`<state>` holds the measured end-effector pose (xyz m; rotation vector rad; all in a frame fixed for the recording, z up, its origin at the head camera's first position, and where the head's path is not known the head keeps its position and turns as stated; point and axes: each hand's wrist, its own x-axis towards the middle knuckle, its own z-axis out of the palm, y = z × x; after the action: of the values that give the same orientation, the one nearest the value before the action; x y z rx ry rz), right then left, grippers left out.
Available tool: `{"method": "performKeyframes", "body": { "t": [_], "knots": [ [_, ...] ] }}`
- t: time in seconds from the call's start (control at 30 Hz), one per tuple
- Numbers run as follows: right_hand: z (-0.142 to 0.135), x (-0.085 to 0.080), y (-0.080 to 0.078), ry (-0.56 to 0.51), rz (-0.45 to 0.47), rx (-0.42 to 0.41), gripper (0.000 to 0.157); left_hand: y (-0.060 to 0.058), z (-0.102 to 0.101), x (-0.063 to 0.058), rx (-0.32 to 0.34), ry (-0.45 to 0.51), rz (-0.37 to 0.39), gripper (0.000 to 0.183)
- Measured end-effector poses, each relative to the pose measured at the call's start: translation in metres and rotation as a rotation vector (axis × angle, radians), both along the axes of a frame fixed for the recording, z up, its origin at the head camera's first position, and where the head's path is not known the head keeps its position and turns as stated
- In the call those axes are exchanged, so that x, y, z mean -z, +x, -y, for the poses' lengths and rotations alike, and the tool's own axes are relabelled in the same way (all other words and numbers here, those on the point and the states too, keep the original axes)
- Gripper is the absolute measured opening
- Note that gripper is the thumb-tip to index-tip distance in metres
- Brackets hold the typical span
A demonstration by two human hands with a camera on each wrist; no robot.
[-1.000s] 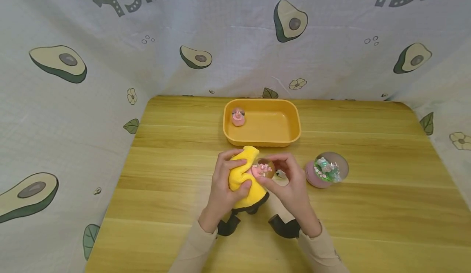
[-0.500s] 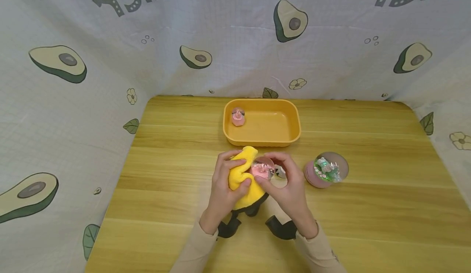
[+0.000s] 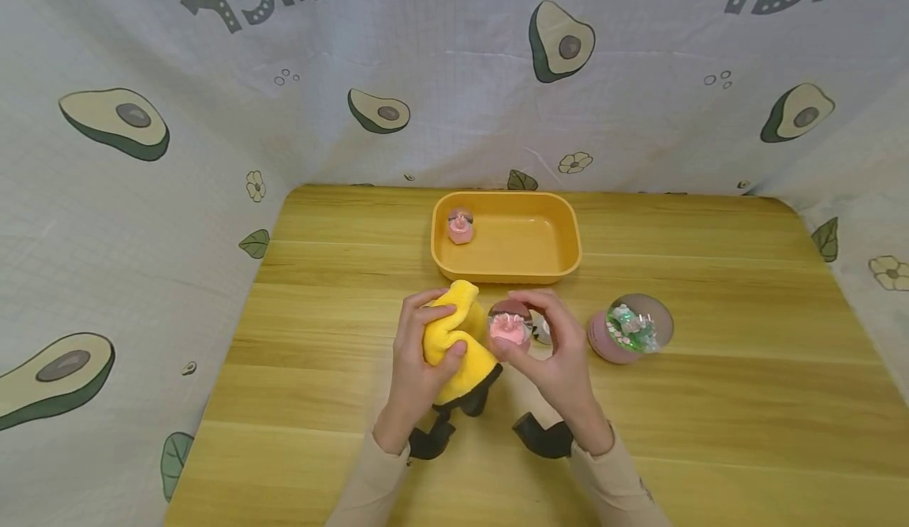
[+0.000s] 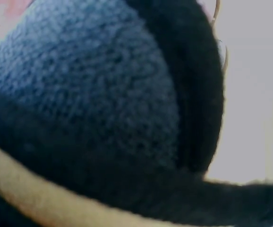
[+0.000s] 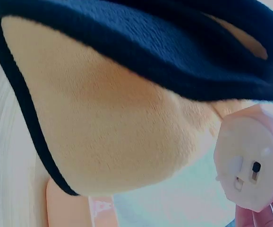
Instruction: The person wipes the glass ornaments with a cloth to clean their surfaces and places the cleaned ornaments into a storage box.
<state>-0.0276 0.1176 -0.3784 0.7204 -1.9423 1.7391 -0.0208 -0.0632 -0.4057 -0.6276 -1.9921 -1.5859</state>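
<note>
My left hand (image 3: 419, 361) grips a bunched yellow cloth (image 3: 472, 373) with dark edging; its grey-blue reverse side (image 4: 98, 85) fills much of the left wrist view. Between the thumb and fingers of my right hand (image 3: 564, 361) is a small snow globe (image 3: 510, 323) with a pink figure inside, held just right of the cloth. The right wrist view shows the globe's pale base (image 5: 250, 161) from below, with a small black switch. A larger snow globe (image 3: 635, 326) with a green scene and pink base stands right of my right hand.
Behind the hands, a yellow tray (image 3: 554, 270) stands on the wooden table (image 3: 746, 369), with another small pink snow globe (image 3: 460, 229) in its left end. A small white object (image 3: 542, 330), partly hidden, shows behind my right hand. A printed curtain (image 3: 454, 54) hangs behind.
My left hand and the cloth have moved left, slightly away from the small globe. The globe has been turned in my right hand, and its pink figure now faces the head camera.
</note>
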Motion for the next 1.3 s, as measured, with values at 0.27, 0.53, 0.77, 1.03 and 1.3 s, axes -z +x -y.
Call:
{"method": "performKeyframes", "body": {
  "t": [0.27,0.53,0.77,1.03,1.3],
  "knots": [
    [-0.002,-0.005,-0.005,-0.040,0.067,-0.022,0.052,0.002,0.008,0.002,-0.020,0.019,0.033,0.042],
    [-0.008,-0.007,-0.019,0.026,0.120,-0.019,0.046,0.003,0.011,0.005,-0.009,0.036,0.052,0.041],
    [-0.010,-0.012,-0.038,0.095,0.244,0.025,0.048,0.005,0.014,0.007,-0.004,0.051,0.075,0.040],
    [-0.001,-0.033,-0.053,0.134,0.344,0.071,0.043,0.008,0.017,0.009,-0.008,0.049,0.101,0.039],
    [-0.003,-0.021,-0.076,0.161,0.388,0.089,0.041,0.010,0.017,0.011,-0.020,0.040,0.112,0.037]
  ]
}}
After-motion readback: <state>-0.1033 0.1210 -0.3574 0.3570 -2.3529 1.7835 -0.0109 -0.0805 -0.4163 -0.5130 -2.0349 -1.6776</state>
